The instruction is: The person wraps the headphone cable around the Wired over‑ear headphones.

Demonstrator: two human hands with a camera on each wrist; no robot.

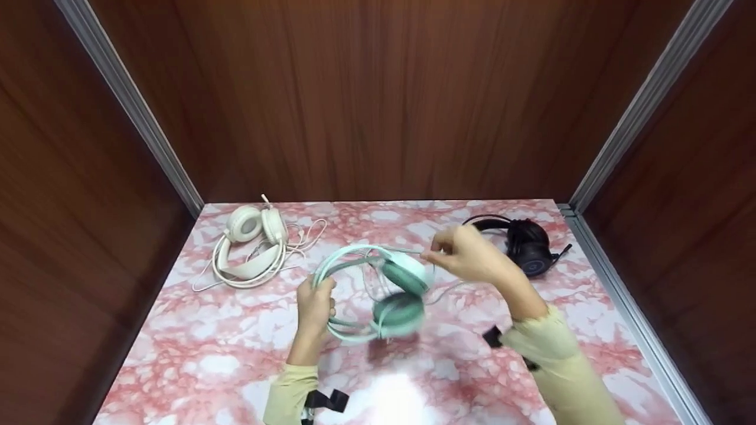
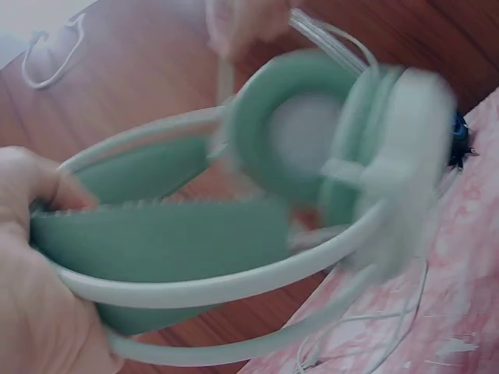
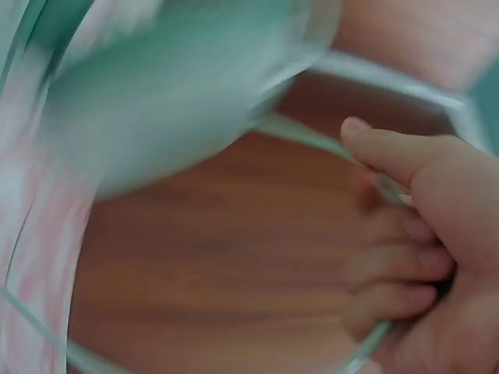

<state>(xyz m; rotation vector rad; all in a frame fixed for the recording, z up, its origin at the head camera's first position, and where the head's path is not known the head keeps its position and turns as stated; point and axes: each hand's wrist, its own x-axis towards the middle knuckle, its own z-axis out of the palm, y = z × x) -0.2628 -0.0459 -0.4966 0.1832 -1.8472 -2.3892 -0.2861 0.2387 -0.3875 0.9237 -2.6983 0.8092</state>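
A pair of mint-green headphones (image 1: 348, 251) is held up above the table, with two green-padded ear cups (image 1: 399, 313). My left hand (image 1: 314, 304) grips the headband on the side away from the cups. In the left wrist view the green inner band (image 2: 164, 234) runs out from under my left fingers. To the right of the cups, my right hand (image 1: 472, 254) pinches a thin pale-green cord (image 3: 304, 134) running from a blurred ear cup (image 3: 179, 109). More of the cord leaves the bottom of my right hand in the right wrist view.
White headphones (image 1: 251, 273) with a loose cable lie at the back left of the pink marbled table (image 1: 218, 366). Black headphones (image 1: 528, 245) with a microphone arm lie at the back right. Brown wood-look panels (image 1: 378, 106) enclose the back and both sides.
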